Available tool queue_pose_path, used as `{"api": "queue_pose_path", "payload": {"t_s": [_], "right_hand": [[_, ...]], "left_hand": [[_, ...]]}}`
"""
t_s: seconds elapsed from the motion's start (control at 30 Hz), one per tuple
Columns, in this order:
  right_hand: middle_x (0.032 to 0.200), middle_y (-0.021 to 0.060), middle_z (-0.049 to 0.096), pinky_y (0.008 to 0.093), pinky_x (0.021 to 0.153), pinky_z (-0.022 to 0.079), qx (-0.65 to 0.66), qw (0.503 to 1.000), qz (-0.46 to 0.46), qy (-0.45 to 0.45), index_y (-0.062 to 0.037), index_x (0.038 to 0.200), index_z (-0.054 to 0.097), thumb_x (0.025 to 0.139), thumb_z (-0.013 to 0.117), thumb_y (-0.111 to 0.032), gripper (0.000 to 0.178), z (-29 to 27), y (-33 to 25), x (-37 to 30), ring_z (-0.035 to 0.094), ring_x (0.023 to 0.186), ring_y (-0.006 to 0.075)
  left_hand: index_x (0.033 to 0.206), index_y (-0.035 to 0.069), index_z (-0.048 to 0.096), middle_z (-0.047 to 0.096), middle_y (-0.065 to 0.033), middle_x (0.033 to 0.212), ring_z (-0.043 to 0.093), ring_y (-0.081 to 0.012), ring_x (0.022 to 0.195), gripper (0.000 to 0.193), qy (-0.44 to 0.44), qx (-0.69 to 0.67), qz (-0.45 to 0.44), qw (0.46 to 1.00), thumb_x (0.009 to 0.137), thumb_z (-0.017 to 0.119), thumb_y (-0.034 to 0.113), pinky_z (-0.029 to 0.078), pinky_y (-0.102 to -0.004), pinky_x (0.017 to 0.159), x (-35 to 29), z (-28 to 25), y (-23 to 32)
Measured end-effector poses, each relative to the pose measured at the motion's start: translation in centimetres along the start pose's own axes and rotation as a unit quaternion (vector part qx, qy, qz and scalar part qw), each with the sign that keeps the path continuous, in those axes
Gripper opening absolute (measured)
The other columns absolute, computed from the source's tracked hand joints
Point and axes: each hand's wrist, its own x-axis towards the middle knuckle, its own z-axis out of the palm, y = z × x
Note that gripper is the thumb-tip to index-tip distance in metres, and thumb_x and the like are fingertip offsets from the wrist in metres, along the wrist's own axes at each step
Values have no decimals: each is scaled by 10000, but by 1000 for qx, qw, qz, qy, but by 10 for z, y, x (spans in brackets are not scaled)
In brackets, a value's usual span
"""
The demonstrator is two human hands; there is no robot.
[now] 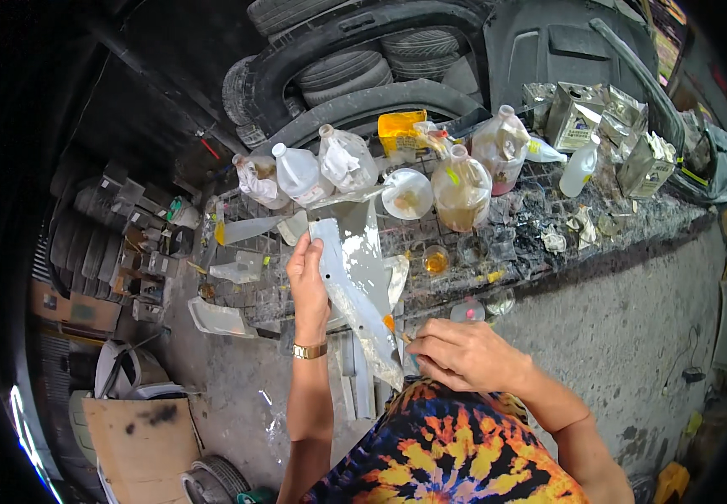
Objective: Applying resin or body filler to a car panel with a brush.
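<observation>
My left hand [306, 273] grips a long grey panel piece [353, 273] by its left edge, with the thumb on its face. The panel is held tilted, its upper end away from me and its narrow lower end toward my shirt. Patches of pale, worn coating and a few small dark holes show on it. Close to the panel's lower right edge is my right hand [468, 357], its fingers curled and pressed together. What those fingers hold, if anything, is hidden. A small orange spot [389, 322] shows at the panel's edge near them.
A dirty grid-topped bench [275, 286] bears plastic jugs [462, 189], a white bowl [407, 195], a cup of amber liquid [436, 259], a squeeze bottle [580, 166] and metal cans [573, 116]. Tyres [342, 74] are stacked behind. Cardboard [145, 445] lies at lower left.
</observation>
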Motion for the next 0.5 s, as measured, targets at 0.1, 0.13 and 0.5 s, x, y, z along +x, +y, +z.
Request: {"api": "queue_pose_path", "payload": {"t_s": [0.1, 0.13, 0.5], "right_hand": [[826, 99, 505, 374, 573, 502, 10, 1000, 4, -3, -12, 916, 568, 830, 608, -88, 121, -1, -1, -2, 589, 714, 270], [818, 98, 502, 376, 566, 500, 16, 1000, 9, -10, -13, 907, 566, 832, 606, -90, 115, -1, -2, -3, 588, 707, 270], [831, 86, 532, 364, 560, 496, 25, 999, 6, -37, -31, 917, 570, 839, 612, -101, 114, -5, -10, -10, 600, 706, 261]], "left_hand": [[1169, -30, 568, 660, -54, 1019, 629, -98, 847, 272, 12, -23, 29, 999, 951, 508, 121, 506, -233, 737, 0, 8, 7], [1167, -31, 567, 659, -56, 1020, 630, -101, 848, 272, 24, -26, 39, 999, 951, 510, 123, 507, -234, 740, 0, 9, 8], [1172, -33, 552, 651, -60, 1038, 627, -115, 871, 286, 28, -32, 60, 997, 946, 524, 140, 505, -241, 762, 1, 1, 7]]}}
